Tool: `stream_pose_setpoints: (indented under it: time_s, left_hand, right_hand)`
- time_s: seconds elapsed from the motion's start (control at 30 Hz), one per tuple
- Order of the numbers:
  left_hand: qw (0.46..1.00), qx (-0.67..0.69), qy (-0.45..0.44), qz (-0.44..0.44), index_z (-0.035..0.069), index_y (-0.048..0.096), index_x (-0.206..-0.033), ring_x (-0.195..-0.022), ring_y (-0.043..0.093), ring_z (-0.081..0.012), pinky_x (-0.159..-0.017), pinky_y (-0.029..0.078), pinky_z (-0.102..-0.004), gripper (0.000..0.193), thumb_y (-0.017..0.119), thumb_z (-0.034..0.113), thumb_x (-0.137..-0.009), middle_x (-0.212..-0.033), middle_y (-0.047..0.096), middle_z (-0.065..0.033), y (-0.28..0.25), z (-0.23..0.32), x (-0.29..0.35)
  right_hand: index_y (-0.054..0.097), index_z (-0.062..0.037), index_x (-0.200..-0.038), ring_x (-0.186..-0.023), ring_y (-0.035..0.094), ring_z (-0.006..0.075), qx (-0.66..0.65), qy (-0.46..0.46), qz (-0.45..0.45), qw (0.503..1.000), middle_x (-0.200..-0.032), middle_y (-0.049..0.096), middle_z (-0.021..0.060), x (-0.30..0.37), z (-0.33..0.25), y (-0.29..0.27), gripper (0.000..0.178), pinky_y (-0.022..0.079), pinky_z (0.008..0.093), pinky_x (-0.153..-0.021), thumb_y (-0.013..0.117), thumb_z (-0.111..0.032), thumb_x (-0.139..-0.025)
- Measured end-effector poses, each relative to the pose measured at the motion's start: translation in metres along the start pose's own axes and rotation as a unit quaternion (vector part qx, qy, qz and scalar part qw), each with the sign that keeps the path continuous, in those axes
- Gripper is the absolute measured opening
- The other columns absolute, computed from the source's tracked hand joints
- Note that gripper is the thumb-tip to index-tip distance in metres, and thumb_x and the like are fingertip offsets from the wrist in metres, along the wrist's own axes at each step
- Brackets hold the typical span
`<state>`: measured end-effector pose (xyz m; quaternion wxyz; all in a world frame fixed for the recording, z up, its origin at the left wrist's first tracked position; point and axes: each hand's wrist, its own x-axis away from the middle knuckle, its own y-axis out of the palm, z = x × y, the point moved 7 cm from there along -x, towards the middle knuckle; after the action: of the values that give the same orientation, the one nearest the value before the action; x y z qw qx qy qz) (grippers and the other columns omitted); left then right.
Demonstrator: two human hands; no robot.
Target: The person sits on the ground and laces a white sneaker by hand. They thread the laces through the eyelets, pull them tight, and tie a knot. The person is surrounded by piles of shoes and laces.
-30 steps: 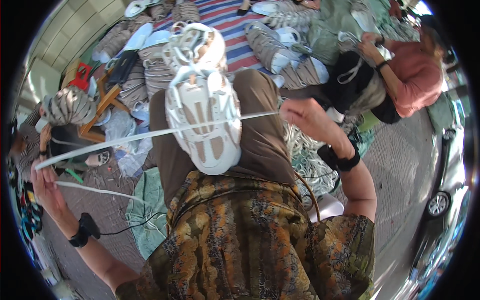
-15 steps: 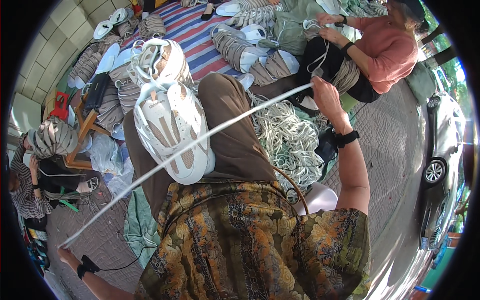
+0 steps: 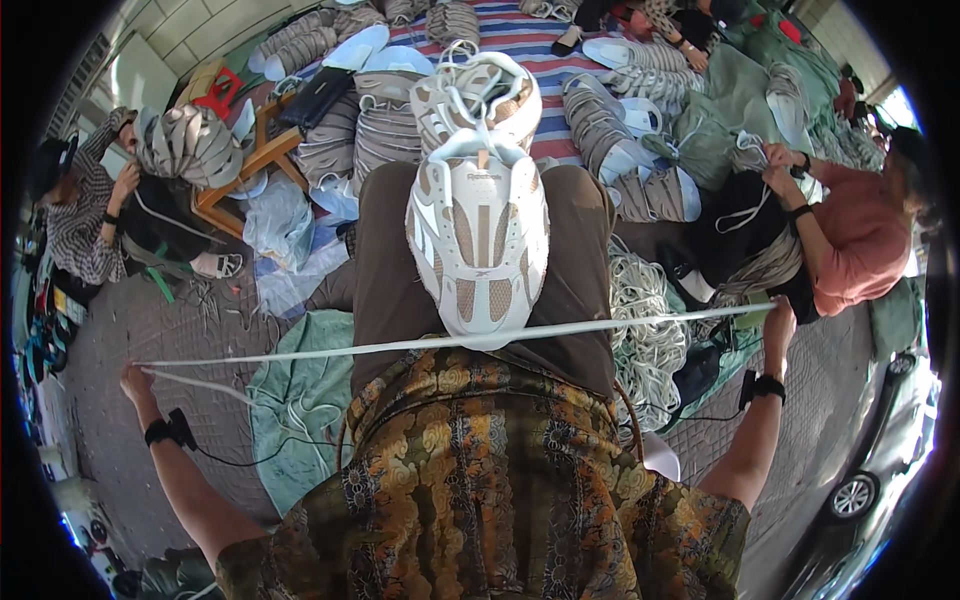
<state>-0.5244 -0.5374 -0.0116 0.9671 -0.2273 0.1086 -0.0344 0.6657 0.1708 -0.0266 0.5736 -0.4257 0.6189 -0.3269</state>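
A white and tan sneaker [image 3: 478,240] lies sole-up on my lap, with a second one [image 3: 478,95] beyond it near my knees. A long white shoelace [image 3: 450,343] stretches taut across my body just below the sneaker. My left hand [image 3: 135,381] grips its left end far out to the side, where a loose tail [image 3: 200,385] doubles back. Out to the right, my right hand [image 3: 779,320] holds the other end. Both arms are spread wide and each wrist wears a black band.
A pile of white laces [image 3: 645,340] lies right of my leg. Bundles of sneakers [image 3: 385,130] cover a striped mat [image 3: 520,35] ahead. One person [image 3: 850,240] in a pink top works at the right, another [image 3: 85,215] at the left. A car [image 3: 880,470] stands at lower right.
My arms spread apart, drawing the lace out level; the left hand rose from the lower left, and the right hand dropped and swung outward. The sneaker sits more centred on my lap.
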Motion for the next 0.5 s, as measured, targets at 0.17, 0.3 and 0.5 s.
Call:
stream_pose_setpoints:
  time_s: [0.17, 0.3, 0.5]
  left_hand:
    - [0.655, -0.537, 0.523, -0.097, 0.001, 0.066, -0.109, -0.089, 0.066, -0.0220, -0.074, 0.053, -0.0324, 0.025, 0.053, 0.010, -0.089, -0.096, 0.068, -0.0116, 0.054, 0.080, 0.049]
    - [0.904, -0.041, 0.214, -0.368, 0.002, 0.064, -0.114, -0.103, 0.063, -0.0165, -0.089, 0.050, -0.0297, 0.024, 0.055, 0.004, -0.091, -0.110, 0.066, -0.0073, 0.289, 0.239, 0.240]
    - [0.738, 0.148, 0.356, -0.553, 0.004, 0.063, -0.116, -0.091, 0.064, -0.0146, -0.081, 0.052, -0.0281, 0.027, 0.061, 0.003, -0.090, -0.111, 0.066, -0.0072, 0.376, 0.405, 0.455]
  right_hand:
    - [0.066, -0.0049, -0.106, -0.064, 0.055, 0.0055, -0.533, 0.148, -0.060, 0.831, -0.078, 0.065, 0.0013, 0.002, -0.025, 0.057, 0.025, 0.043, 0.0205, -0.055, 0.044, -0.009, -0.095]
    - [0.063, -0.0018, -0.109, -0.070, 0.061, 0.0088, -0.472, -0.072, -0.085, 0.874, -0.082, 0.066, 0.0037, 0.020, -0.251, -0.080, 0.022, 0.050, 0.0240, -0.063, 0.054, -0.018, -0.097]
    - [0.059, -0.0030, -0.101, -0.068, 0.060, 0.0088, -0.720, -0.095, -0.277, 0.629, -0.083, 0.066, 0.0047, 0.064, -0.413, -0.096, 0.008, 0.049, 0.0219, -0.062, 0.058, 0.000, -0.094]
